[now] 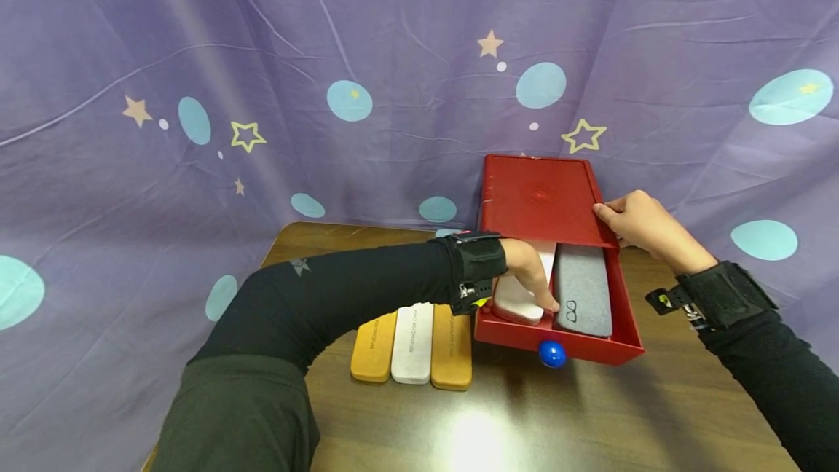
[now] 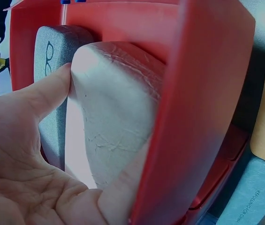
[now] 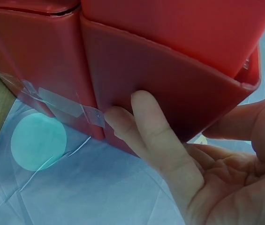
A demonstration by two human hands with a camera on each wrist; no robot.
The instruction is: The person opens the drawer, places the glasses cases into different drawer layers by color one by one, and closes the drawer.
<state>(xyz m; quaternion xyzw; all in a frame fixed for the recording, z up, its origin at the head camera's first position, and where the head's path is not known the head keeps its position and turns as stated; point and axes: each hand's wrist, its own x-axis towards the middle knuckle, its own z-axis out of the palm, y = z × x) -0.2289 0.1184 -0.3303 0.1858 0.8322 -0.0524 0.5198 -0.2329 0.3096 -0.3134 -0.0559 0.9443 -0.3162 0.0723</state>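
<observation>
Left hand (image 1: 527, 279) grasping white case (image 1: 518, 302) in red drawer (image 1: 593, 349) beside grey case (image 1: 583, 290); right hand (image 1: 639, 223) fingers flat, bracing red box (image 1: 540, 199).

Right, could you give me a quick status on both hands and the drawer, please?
Left hand grips white case inside red drawer. Right hand steadies red box. Grey case lies alongside; nothing blocking.

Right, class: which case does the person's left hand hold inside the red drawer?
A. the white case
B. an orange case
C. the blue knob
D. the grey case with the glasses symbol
A: the left hand has thumb and fingers round the white case in the red drawer, with the grey case lying beside it.
</observation>
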